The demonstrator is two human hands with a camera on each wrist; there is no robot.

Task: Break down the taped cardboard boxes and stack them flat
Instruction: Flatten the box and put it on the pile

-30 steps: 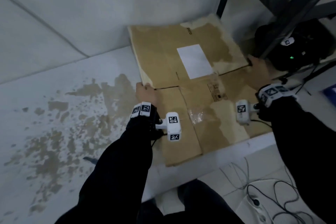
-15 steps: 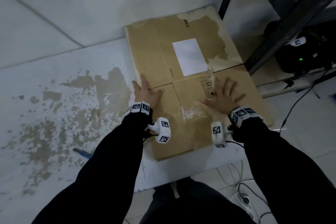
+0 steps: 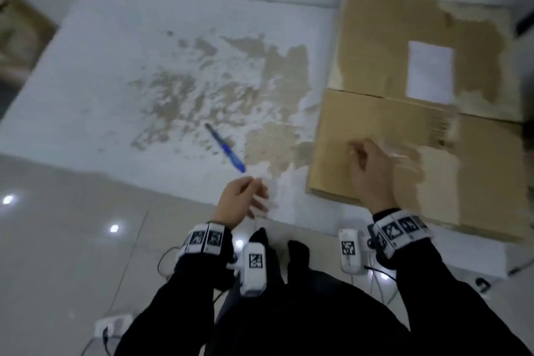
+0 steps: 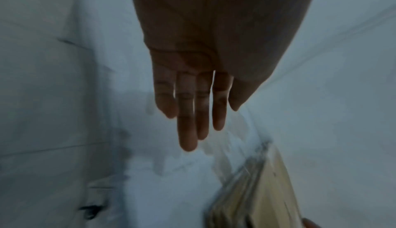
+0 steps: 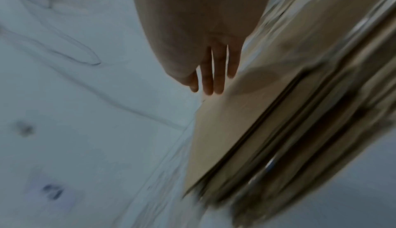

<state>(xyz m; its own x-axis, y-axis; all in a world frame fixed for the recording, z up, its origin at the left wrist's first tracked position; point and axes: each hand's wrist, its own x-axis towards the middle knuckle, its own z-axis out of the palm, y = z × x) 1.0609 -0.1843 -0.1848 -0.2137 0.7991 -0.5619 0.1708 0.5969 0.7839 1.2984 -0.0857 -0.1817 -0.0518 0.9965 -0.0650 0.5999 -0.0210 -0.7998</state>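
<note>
Both hands had been lifted from the cardboard (image 3: 404,130), where they were pressed flat half a second earlier, and the view had swung left. The left hand (image 3: 241,201) was held clear of everything, above the near edge of the white platform (image 3: 115,81), fingers straight and loosely together, nothing held. The right hand (image 3: 371,173) hovered over the near-left part of the cardboard, fingers relaxed and empty; contact could not be judged through the blur. The cardboard lay flattened on the platform's right side, a white label (image 3: 430,71) on its far panel. A blue pen (image 3: 226,149) lay just left of it, among brown stains. Once released, the creased panels could spring up, and the pen could be caught under later sheets, leaving the stack uneven.
</note>
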